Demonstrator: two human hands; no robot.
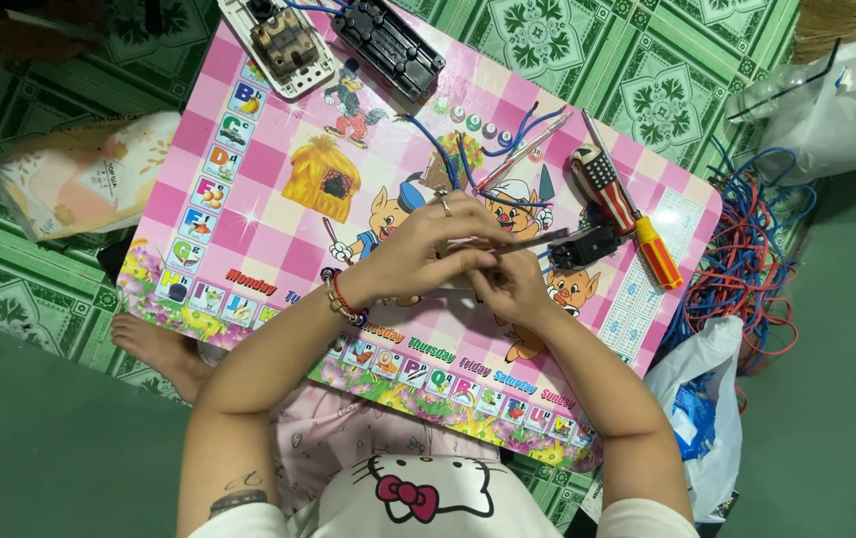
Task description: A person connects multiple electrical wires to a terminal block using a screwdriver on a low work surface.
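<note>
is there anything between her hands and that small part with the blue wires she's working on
Nothing visible does. Both the left hand and the right hand are already closed around the small part over the pink table. The screwdriver lies off to the right, apart from the hands.

Glossy printed laminate table top [258, 214], screwdriver [637, 224] with shiny metal shaft and smooth glossy plastic handle, matt black plastic terminal block [388, 45], plastic-sheathed blue and red wires [746, 259], thin crinkled white plastic bag [712, 418].
</note>
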